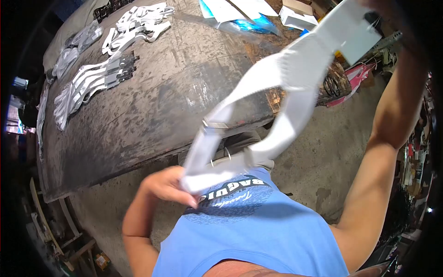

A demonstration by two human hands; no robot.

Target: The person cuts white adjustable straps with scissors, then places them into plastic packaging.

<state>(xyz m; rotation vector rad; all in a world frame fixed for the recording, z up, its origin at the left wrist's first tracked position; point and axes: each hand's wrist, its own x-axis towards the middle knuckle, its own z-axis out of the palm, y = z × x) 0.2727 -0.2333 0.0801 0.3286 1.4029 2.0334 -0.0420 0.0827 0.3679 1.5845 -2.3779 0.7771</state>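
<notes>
A white strap [300, 69] with a buckle and a wide sewn joint stretches across the view, its loop hanging open in front of the blue shirt. At the loop's lower left end, my left hand [170, 185] grips the strap, thumb pointing right. High at the upper right, my right hand [380, 7] is dark and partly cut off by the frame edge, close to the strap's upper end. A white tag [360, 44] hangs beside that end. The strap is slightly blurred.
A worn dark table [184, 92] fills the upper left. On it lie a bundle of white straps with black ends [94, 81], a heap of white straps [138, 23], clear plastic [76, 46], blue-and-white packaging [254, 23] and a white box [297, 17]. Wooden frames [50, 221] stand lower left.
</notes>
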